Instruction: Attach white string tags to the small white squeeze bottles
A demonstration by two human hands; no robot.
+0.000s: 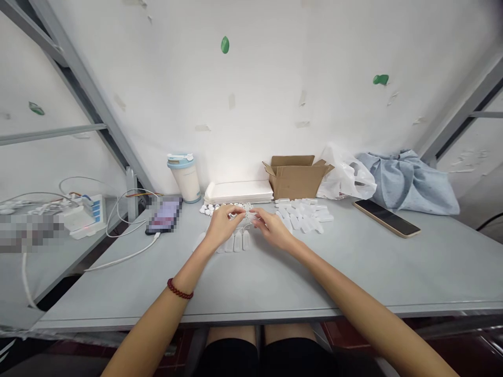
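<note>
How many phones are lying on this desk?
2: a lit phone left of the lidded cup, and a dark-screened phone in front of the blue cloth. It may hide more.

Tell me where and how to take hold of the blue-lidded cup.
Probably best wrapped around the cup, just below its blue lid, from the near side: it stands upright and narrows downward, with the wall behind and the white stack close on its right.

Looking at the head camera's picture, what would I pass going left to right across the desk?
Smartphone with a white cable → lidded travel cup → left hand → right hand → loose translucent plastic pieces → black-screened smartphone.
</note>
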